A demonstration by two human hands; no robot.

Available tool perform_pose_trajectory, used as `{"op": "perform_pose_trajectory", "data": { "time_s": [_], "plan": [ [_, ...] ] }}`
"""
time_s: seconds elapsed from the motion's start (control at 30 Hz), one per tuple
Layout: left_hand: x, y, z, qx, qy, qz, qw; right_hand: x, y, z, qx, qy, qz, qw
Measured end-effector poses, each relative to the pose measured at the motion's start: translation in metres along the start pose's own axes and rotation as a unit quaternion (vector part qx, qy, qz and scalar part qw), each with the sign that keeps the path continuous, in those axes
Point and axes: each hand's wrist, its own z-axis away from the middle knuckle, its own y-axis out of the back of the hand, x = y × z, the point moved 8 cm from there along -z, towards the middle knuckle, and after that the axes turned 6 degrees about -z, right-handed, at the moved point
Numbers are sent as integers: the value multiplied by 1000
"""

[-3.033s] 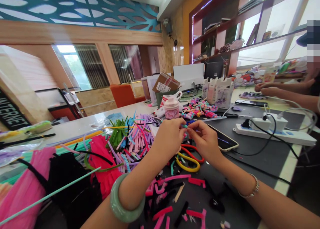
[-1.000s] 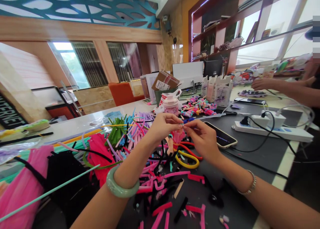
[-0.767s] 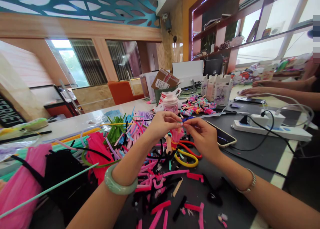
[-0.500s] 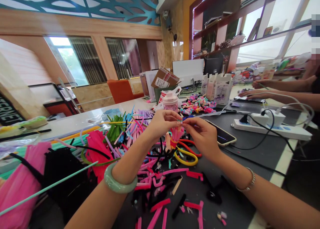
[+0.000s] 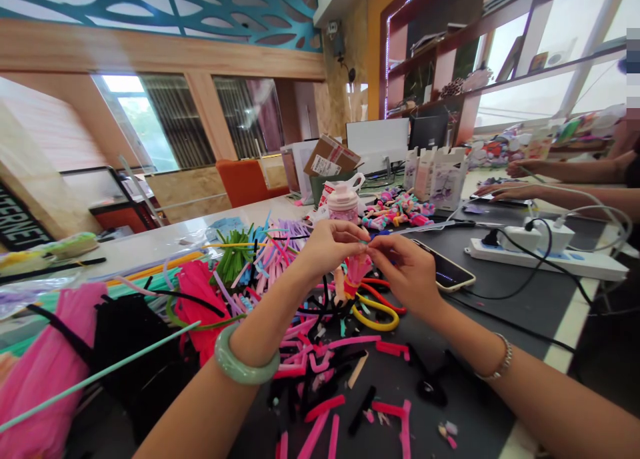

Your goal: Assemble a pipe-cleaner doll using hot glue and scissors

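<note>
My left hand (image 5: 333,245), with a green bangle (image 5: 245,362) on its wrist, pinches the upper part of a small pink craft piece (image 5: 357,269). Facing it, my right hand (image 5: 406,269) has its thumb and fingers closed at the same piece, and the fingertips of both hands nearly touch. The exact part between the fingertips is too small to make out. Beneath the hands lie a yellow loop (image 5: 380,324) and a red loop. Cut pink fuzzy stems (image 5: 353,342) and black bits are scattered nearer to me.
Bundles of pink (image 5: 60,352), black and green (image 5: 235,255) stems lie left. A pink-lidded jar (image 5: 343,202) stands behind my hands. A phone (image 5: 445,272) and power strip (image 5: 545,259) with cables lie right. Another person's hands (image 5: 510,191) rest farther right.
The view has shifted slightly. Both hands stay together at the pink piece, with only small changes in their fingers.
</note>
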Motion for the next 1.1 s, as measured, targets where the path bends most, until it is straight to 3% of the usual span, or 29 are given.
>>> {"op": "perform_pose_trajectory", "data": {
  "time_s": [0.43,1.1],
  "plan": [
    [-4,-2,-3,-20,-15,19,999,0,-3,1,-20,37,6,999],
    [5,-6,-2,-16,-57,-54,997,-14,-1,-1,0,89,68,994]
  ]
}}
